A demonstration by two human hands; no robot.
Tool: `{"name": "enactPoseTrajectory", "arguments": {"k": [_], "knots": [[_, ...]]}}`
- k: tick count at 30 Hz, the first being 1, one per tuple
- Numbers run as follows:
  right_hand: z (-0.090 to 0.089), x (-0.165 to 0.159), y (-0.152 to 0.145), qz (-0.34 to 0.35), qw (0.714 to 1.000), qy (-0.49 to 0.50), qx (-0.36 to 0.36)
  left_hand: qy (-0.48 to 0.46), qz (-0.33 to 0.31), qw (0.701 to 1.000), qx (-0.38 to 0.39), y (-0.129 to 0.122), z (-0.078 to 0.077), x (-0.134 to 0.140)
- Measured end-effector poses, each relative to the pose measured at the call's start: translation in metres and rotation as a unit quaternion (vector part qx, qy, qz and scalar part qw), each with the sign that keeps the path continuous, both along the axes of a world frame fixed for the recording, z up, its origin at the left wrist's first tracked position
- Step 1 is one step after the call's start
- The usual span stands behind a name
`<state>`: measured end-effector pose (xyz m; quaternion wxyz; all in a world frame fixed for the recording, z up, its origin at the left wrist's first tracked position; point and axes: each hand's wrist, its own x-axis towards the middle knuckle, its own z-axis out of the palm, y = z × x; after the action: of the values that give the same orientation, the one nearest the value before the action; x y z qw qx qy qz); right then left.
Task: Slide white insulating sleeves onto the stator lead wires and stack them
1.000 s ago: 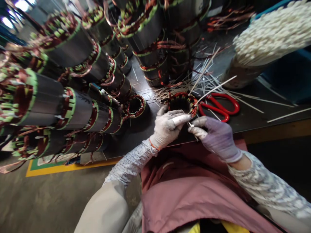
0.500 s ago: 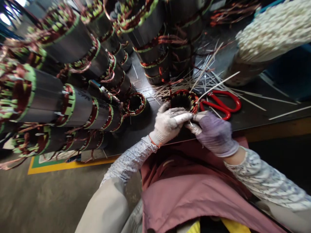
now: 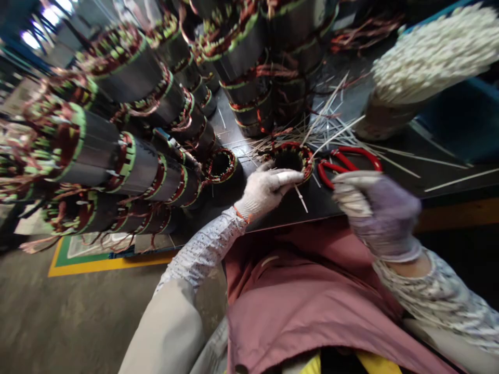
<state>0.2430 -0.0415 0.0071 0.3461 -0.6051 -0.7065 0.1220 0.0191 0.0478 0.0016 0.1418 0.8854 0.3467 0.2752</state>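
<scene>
My left hand [image 3: 267, 189], in a white knit glove, grips the near rim of a small motor stator [image 3: 311, 169] wound with red-brown copper coils. Its fingers lie across the rim and partly cover the stator's opening. Below those fingertips a short white cable tie [image 3: 301, 199] sticks out toward me. To the right, my right hand [image 3: 376, 215], in a purple-stained glove, is off the stator with its fingers curled. Whether anything is between them is hidden. Just beyond it lie red-handled scissors [image 3: 346, 150], their near loop close to the fingertips.
Stacked stators [image 3: 136, 161] fill the left and back of the dark bench [image 3: 218, 213]. Loose white cable ties [image 3: 331, 124] lie scattered behind the stator. At the right stands a thick bundle of white ties [image 3: 432, 57] beside a blue bin [image 3: 456, 117].
My right hand has pulled away from the left hand and the stator, moving right toward me. The tie end below my left fingers now shows. My left hand stays on the stator.
</scene>
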Motion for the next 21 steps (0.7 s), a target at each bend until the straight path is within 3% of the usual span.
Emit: {"name": "enactPoseTrajectory", "arguments": {"k": [2,5,7,9,15,18,20,21], "knots": [[-0.003,-0.012,0.011,0.032,0.985,0.126,-0.111,0.002,-0.001,1.000,0.022,0.000,-0.003,0.000],[-0.002,-0.031,0.018,0.106,0.895,0.291,-0.322,0.023,-0.002,0.998,0.054,0.000,-0.009,-0.001],[0.002,-0.039,0.018,0.113,0.846,0.355,-0.382,0.042,-0.012,0.997,0.057,0.000,-0.010,-0.002],[0.005,-0.044,0.015,0.094,0.819,0.401,-0.398,0.051,-0.018,0.997,0.046,0.001,-0.009,-0.002],[0.015,-0.037,-0.013,0.030,0.787,0.463,-0.407,0.023,0.009,1.000,0.018,0.003,-0.003,-0.005],[0.030,-0.038,0.005,0.040,0.766,0.508,-0.392,0.052,-0.031,0.998,0.034,0.005,-0.007,-0.007],[0.042,-0.047,0.033,0.081,0.786,0.505,-0.348,0.095,-0.040,0.993,0.052,0.007,-0.009,-0.007],[0.048,-0.052,0.048,0.096,0.817,0.474,-0.314,0.121,-0.036,0.990,0.056,0.007,-0.008,-0.007]]}}
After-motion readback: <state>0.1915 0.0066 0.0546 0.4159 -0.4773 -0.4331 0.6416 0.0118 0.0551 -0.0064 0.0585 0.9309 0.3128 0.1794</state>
